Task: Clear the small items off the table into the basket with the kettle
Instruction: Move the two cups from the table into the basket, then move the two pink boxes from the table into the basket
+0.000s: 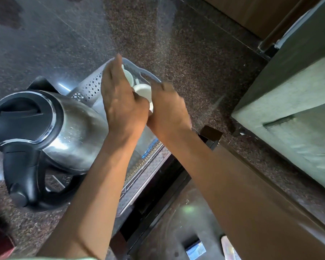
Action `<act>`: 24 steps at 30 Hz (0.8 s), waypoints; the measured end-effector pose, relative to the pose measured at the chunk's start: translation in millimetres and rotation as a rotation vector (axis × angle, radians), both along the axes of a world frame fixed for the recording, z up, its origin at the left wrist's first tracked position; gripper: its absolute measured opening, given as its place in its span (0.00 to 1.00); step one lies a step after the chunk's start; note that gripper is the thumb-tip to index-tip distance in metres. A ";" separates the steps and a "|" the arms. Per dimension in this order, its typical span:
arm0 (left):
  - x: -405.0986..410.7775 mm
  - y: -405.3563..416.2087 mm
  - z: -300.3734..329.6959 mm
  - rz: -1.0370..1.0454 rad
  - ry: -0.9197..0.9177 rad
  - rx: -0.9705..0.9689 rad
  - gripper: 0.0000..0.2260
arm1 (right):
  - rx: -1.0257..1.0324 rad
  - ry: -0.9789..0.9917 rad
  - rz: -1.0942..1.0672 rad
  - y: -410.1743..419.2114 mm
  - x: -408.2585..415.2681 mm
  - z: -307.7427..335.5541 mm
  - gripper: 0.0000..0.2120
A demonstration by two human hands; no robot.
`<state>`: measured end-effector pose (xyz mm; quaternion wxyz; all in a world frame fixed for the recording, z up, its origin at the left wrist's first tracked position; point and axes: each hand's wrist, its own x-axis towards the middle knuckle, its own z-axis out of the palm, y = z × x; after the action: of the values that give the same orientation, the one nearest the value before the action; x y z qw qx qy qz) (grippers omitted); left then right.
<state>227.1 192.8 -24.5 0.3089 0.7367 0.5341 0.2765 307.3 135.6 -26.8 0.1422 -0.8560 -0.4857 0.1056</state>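
Lowering small white plastic cups [142,90] into grey perforated plastic basket [90,87] beside steel kettle with black lid [51,132]. My left hand [120,102] fingers straight, pressed together; right hand [167,111] blurred, grip unclear. I judged: release low, clear of rim.

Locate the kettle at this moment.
In the head view, the kettle stands at the left, in the near end of the basket, beside the left hand.

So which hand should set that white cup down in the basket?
Probably the right hand: it seems to grip the white cup above the basket. The left hand is flat-fingered beside the cup, holding nothing visible.
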 end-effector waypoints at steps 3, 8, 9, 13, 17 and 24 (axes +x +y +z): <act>0.8 -26.5 11.9 -0.064 -0.179 0.075 0.24 | 0.096 0.053 -0.031 -26.8 1.8 16.1 0.26; 2.8 -93.4 22.4 -0.224 -0.413 0.101 0.16 | 0.332 0.077 -0.203 -104.9 2.8 41.5 0.26; 2.8 -107.3 22.6 -0.253 -0.428 0.095 0.15 | 0.361 0.080 -0.239 -125.2 2.7 44.4 0.25; 1.7 -169.9 21.0 -0.367 -0.493 0.061 0.14 | 0.404 0.091 -0.365 -221.2 1.6 48.6 0.24; 5.9 -245.1 14.6 -0.499 -0.553 -0.031 0.15 | 0.405 0.034 -0.513 -324.8 0.9 48.1 0.22; 5.8 -406.6 -0.6 -0.860 -0.521 -0.210 0.16 | 0.324 -0.064 -0.820 -514.1 4.0 36.0 0.20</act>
<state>232.9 -213.8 -25.1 0.5899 0.7615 0.1129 0.2438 311.3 -378.5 9.3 0.2896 -0.9474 -0.1201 -0.0638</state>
